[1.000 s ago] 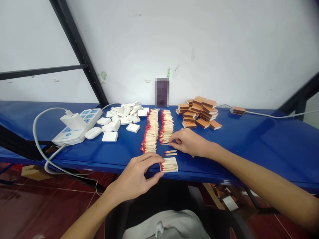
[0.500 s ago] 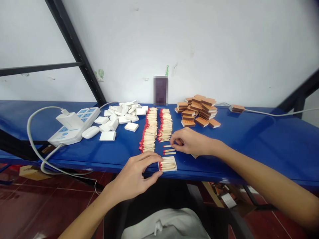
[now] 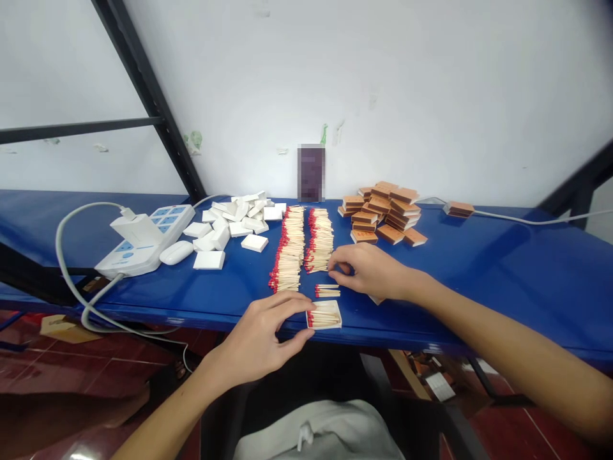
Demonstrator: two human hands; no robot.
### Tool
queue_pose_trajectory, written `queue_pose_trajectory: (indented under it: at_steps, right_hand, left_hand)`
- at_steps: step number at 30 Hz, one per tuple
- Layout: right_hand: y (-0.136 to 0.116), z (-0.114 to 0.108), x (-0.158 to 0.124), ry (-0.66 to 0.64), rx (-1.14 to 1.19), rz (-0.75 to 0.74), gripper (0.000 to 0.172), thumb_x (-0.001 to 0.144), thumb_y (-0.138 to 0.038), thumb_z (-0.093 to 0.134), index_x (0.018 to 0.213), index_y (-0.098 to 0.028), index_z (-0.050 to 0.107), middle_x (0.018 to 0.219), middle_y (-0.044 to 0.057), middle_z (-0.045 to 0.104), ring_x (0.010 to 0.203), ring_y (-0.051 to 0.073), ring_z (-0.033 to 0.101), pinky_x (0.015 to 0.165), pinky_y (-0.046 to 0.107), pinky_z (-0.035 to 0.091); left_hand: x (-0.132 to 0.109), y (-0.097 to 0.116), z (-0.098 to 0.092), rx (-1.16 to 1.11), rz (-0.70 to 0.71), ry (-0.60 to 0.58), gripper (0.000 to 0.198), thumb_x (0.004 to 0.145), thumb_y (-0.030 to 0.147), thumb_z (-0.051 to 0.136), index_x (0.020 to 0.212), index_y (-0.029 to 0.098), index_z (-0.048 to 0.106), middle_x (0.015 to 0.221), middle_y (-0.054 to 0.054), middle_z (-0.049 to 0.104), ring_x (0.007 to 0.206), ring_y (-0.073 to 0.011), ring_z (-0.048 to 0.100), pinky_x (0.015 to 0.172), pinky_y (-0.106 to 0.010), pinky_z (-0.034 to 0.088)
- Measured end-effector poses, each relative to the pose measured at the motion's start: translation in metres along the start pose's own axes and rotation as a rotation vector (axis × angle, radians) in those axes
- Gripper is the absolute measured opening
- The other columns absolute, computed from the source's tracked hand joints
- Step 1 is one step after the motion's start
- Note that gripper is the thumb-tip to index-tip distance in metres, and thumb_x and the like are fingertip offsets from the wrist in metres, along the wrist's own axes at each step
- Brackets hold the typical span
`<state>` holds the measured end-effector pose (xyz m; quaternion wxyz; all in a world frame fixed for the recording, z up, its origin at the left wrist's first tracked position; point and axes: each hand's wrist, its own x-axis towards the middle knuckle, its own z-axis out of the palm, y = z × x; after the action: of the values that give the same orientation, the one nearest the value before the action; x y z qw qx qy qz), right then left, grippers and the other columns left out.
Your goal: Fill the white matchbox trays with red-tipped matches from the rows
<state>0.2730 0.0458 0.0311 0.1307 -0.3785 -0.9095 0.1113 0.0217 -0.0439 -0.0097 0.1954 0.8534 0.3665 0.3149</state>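
A small white matchbox tray [image 3: 337, 306] lies near the shelf's front edge with red-tipped matches inside. My left hand [image 3: 272, 332] grips its left end between thumb and fingers. Just beyond it is a short row of loose matches [image 3: 328, 291]. My right hand [image 3: 366, 271] has thumb and forefinger curled together at the near right end of a match pile [image 3: 320, 239]; whether a match is between them I cannot make out. To the left is a second, longer match pile [image 3: 289, 252]. Beneath my right wrist a pale item [image 3: 377, 299] is mostly hidden.
White trays [image 3: 234, 220] are heaped at the left, brown matchbox sleeves [image 3: 383, 207] at the right. A power strip [image 3: 143, 243] with cables and a white mouse-like object [image 3: 176, 253] sit far left. A single brown box [image 3: 458, 209] lies by a cable. Black posts flank the shelf.
My right hand has moved slightly away from me, from the loose matches to the pile's near end. The loose matches now lie closer together. A blurred dark shape has appeared at lower left.
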Motion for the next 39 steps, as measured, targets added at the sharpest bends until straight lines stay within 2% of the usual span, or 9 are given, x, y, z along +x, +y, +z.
queue_pose_trajectory:
  at_steps: [3, 9, 17, 21, 26, 32, 36, 39]
  right_hand:
    - [0.002, 0.004, 0.003, 0.029, -0.024, 0.015, 0.010, 0.090, -0.025, 0.064, 0.090, -0.017, 0.071, 0.073, 0.000, 0.061, 0.063, 0.012, 0.050, 0.061, 0.025, 0.030]
    - [0.000, 0.007, 0.008, -0.006, -0.045, 0.031, 0.013, 0.093, -0.026, 0.062, 0.092, -0.018, 0.072, 0.075, 0.001, 0.063, 0.066, 0.012, 0.051, 0.062, 0.025, 0.030]
    - [0.003, 0.009, 0.011, -0.012, -0.008, 0.047, 0.013, 0.093, -0.024, 0.061, 0.090, -0.018, 0.072, 0.073, 0.000, 0.063, 0.063, 0.011, 0.051, 0.060, 0.025, 0.029]
    - [0.000, 0.003, 0.009, -0.062, 0.039, 0.072, 0.011, 0.090, -0.022, 0.063, 0.085, -0.018, 0.071, 0.068, -0.001, 0.062, 0.058, 0.010, 0.048, 0.058, 0.024, 0.029]
    - [-0.004, -0.011, 0.001, -0.156, 0.100, 0.044, 0.009, 0.087, -0.022, 0.066, 0.080, -0.018, 0.071, 0.067, -0.002, 0.062, 0.060, 0.010, 0.051, 0.060, 0.024, 0.033]
    - [0.002, -0.003, 0.007, 0.038, -0.026, 0.003, 0.014, 0.092, -0.023, 0.062, 0.096, -0.017, 0.074, 0.078, 0.002, 0.067, 0.070, 0.014, 0.057, 0.065, 0.026, 0.035]
    - [0.004, 0.004, 0.011, 0.007, -0.049, -0.039, 0.017, 0.094, -0.021, 0.061, 0.099, -0.019, 0.077, 0.093, 0.005, 0.073, 0.083, 0.017, 0.063, 0.070, 0.026, 0.037]
    - [0.003, 0.005, 0.012, 0.000, -0.075, -0.043, 0.020, 0.096, -0.022, 0.060, 0.101, -0.019, 0.078, 0.096, 0.006, 0.074, 0.084, 0.017, 0.064, 0.070, 0.026, 0.037]
  left_hand:
    - [0.000, 0.000, 0.000, -0.003, 0.005, 0.008, 0.023, 0.093, 0.023, 0.065, 0.116, 0.021, 0.069, 0.117, -0.008, 0.072, 0.076, -0.0136, 0.065, 0.077, -0.029, 0.059]
    - [0.001, -0.001, 0.000, -0.002, 0.013, -0.001, 0.023, 0.094, 0.022, 0.064, 0.116, 0.022, 0.068, 0.118, -0.006, 0.071, 0.079, -0.0133, 0.065, 0.085, -0.030, 0.058]
    - [0.001, 0.001, -0.001, -0.002, 0.010, 0.000, 0.022, 0.093, 0.021, 0.065, 0.115, 0.021, 0.069, 0.117, -0.007, 0.072, 0.079, -0.0138, 0.065, 0.080, -0.028, 0.058]
    - [0.002, 0.001, 0.000, -0.005, 0.018, 0.000, 0.023, 0.093, 0.021, 0.065, 0.115, 0.021, 0.068, 0.117, -0.006, 0.071, 0.083, -0.0141, 0.066, 0.084, -0.029, 0.058]
    - [0.001, 0.000, 0.000, -0.015, 0.025, 0.000, 0.022, 0.093, 0.020, 0.065, 0.116, 0.022, 0.067, 0.118, -0.005, 0.070, 0.088, -0.0145, 0.065, 0.093, -0.031, 0.056]
    - [0.000, 0.000, 0.000, -0.017, 0.026, 0.004, 0.024, 0.093, 0.020, 0.066, 0.116, 0.022, 0.067, 0.118, -0.004, 0.070, 0.086, -0.0135, 0.065, 0.095, -0.030, 0.055]
    - [0.001, -0.001, 0.001, -0.016, 0.029, 0.008, 0.023, 0.093, 0.020, 0.066, 0.116, 0.022, 0.067, 0.118, -0.003, 0.070, 0.086, -0.0130, 0.065, 0.095, -0.030, 0.055]
    - [0.001, -0.001, 0.001, -0.019, 0.031, 0.004, 0.023, 0.093, 0.019, 0.066, 0.116, 0.022, 0.067, 0.118, -0.003, 0.070, 0.087, -0.0133, 0.065, 0.095, -0.030, 0.055]
